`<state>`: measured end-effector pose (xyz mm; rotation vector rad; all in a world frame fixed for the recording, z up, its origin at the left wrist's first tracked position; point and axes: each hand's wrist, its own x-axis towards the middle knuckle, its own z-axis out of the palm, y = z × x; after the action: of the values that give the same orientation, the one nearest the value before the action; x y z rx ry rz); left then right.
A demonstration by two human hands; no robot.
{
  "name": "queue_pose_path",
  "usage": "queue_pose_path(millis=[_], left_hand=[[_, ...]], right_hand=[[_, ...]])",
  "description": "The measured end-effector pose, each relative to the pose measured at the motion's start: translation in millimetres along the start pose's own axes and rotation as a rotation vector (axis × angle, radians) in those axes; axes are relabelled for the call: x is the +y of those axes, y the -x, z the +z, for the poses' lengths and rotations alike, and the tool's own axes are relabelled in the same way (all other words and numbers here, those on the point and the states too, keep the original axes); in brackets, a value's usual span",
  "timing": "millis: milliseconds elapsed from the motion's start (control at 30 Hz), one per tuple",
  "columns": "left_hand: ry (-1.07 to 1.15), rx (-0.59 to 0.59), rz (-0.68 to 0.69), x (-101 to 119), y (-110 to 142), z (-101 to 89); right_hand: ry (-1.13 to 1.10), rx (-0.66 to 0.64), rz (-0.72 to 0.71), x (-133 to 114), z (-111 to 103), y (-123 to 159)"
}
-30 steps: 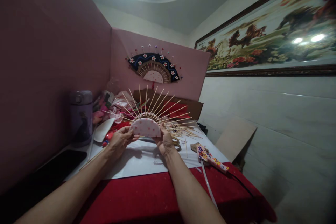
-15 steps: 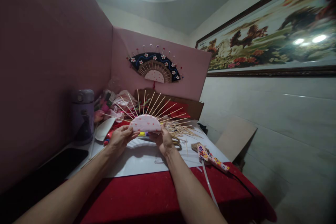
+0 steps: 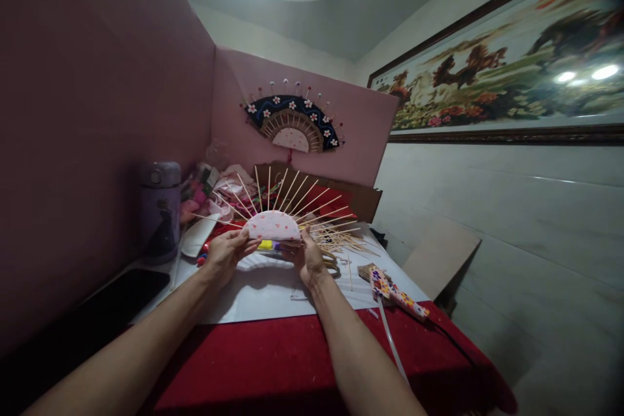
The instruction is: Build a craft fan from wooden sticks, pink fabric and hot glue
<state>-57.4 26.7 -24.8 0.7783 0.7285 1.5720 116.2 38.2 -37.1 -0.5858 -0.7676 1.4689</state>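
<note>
Between my two hands is a handmade fan (image 3: 272, 226), a half-round base in white fabric with small red marks. Thin wooden sticks spread outward from its curved edge like rays. My left hand (image 3: 229, 250) pinches the base's left corner, while my right hand (image 3: 308, 259) grips the right corner. The fan is held up above the white board (image 3: 234, 302) on the table. Beyond it, a finished-looking dark fan (image 3: 292, 118) with white flowers and the same kind of half-round base is fixed to the pink panel.
A flowered glue gun (image 3: 397, 292) lies at right with its cord and a clear glue stick. Loose wooden sticks (image 3: 348, 240) are piled behind my right hand. On the left stand a purple bottle (image 3: 160, 214) and a dark phone-like slab (image 3: 131, 289). A red cloth (image 3: 253, 361) covers the front.
The whole view has shifted slightly, so the surroundings appear a little further right. Both hands keep their hold on the fan, which is tipped very slightly.
</note>
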Motion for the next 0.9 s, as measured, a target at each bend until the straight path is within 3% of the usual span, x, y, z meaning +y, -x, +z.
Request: queue_pose_path(millis=[267,533,700,900], left_hand=[[-0.124,0.027,-0.061,3,2,-0.1],[-0.235,0.183,-0.161,8,0,-1.5],[-0.261,0.231,-0.185,3,-3,-5.4],[-0.202,0.192,-0.139,-1,-4,-8.2]], right_hand=[[-0.067,0.135,-0.134,-2,-1,-7],[-0.102,0.305,-0.258,-5,-15,-18],[-0.117,0.314,-0.27,-7,-15,-16],[-0.115,0.263,-0.241,-8,-11,-12]])
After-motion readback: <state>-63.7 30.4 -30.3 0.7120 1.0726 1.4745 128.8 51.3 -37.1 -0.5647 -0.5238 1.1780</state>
